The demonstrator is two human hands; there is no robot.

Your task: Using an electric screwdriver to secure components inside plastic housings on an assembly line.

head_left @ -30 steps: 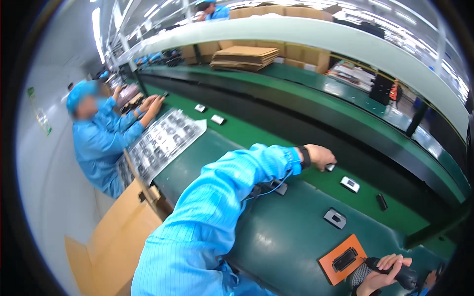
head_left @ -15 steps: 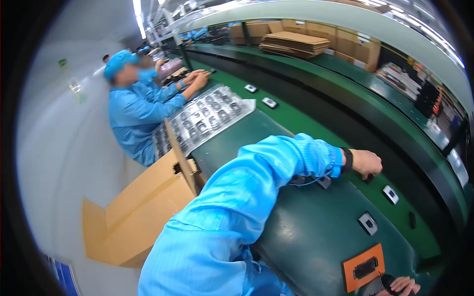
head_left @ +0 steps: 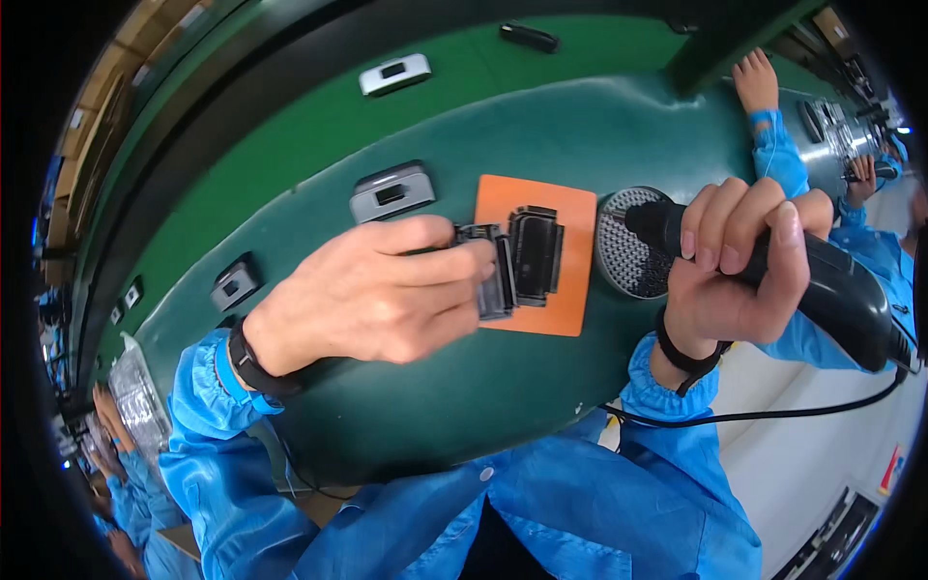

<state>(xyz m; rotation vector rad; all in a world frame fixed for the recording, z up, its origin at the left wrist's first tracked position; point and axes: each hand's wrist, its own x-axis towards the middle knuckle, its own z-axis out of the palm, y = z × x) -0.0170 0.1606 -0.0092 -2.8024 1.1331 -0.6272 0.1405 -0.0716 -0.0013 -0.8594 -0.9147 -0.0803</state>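
Note:
My left hand (head_left: 382, 290) is closed around a small dark plastic housing (head_left: 497, 275), held by its edge just above the left side of an orange pad (head_left: 556, 319). In the pad's middle sits a black rectangular holder (head_left: 536, 256), right beside the held housing. My right hand (head_left: 739, 256) grips a black electric screwdriver (head_left: 831, 295). Its front end points left over a round dish (head_left: 633, 275) of many small bits, likely screws; the very tip is hard to make out. The fingers of my left hand hide part of the housing.
Two grey devices with dark windows, one nearer (head_left: 391, 193) and one farther left (head_left: 235, 282), lie on the green mat (head_left: 435, 406). The green belt beyond carries a white device (head_left: 394, 74) and a black piece (head_left: 529, 38). A black cable (head_left: 735, 419) trails from the screwdriver. Co-workers' arms show at both sides.
The view has swung right and down to the pad. My left hand has come back from over the belt and now holds the dark housing. My right hand, still on the screwdriver, is at the dish.

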